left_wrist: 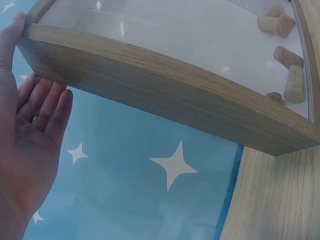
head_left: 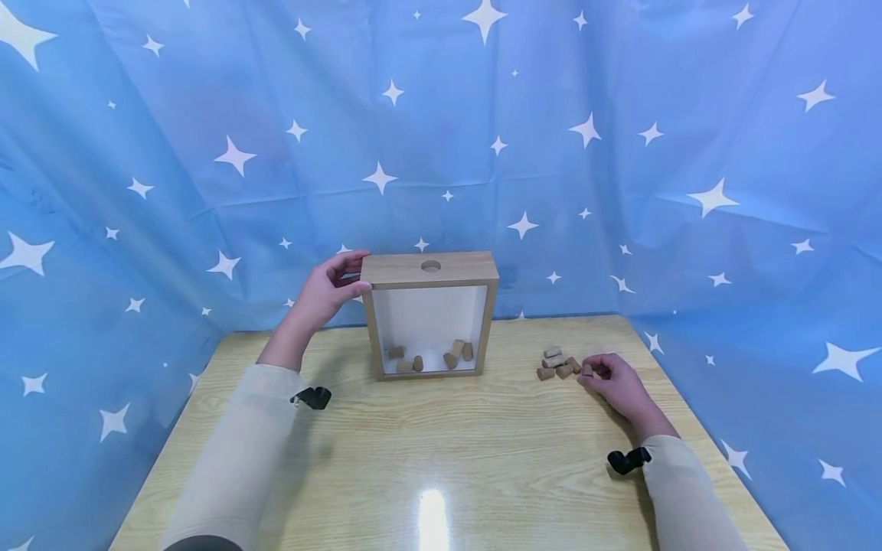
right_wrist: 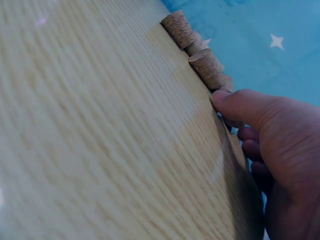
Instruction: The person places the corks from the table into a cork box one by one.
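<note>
A shallow wooden box point(head_left: 430, 282) with a clear front and a round hole in its top stands upright at the back of the table. Its upper left corner is held by my left hand point(head_left: 327, 292), thumb at the front and fingers behind. Several corks point(head_left: 450, 360) lie inside along the bottom; the left wrist view shows corks point(left_wrist: 295, 85) through the pane. On the right, my right hand point(head_left: 620, 389) pinches a cork point(head_left: 587, 370) at the edge of a small group of loose corks point(head_left: 553, 362). In the right wrist view, thumb and fingers mostly hide that cork.
The light wooden table point(head_left: 482, 451) reaches back to a blue curtain point(head_left: 441, 138) with white stars, which also hangs at both sides. A bright light reflection lies near the table's front. Each sleeve carries a small black device point(head_left: 628, 461) at the wrist.
</note>
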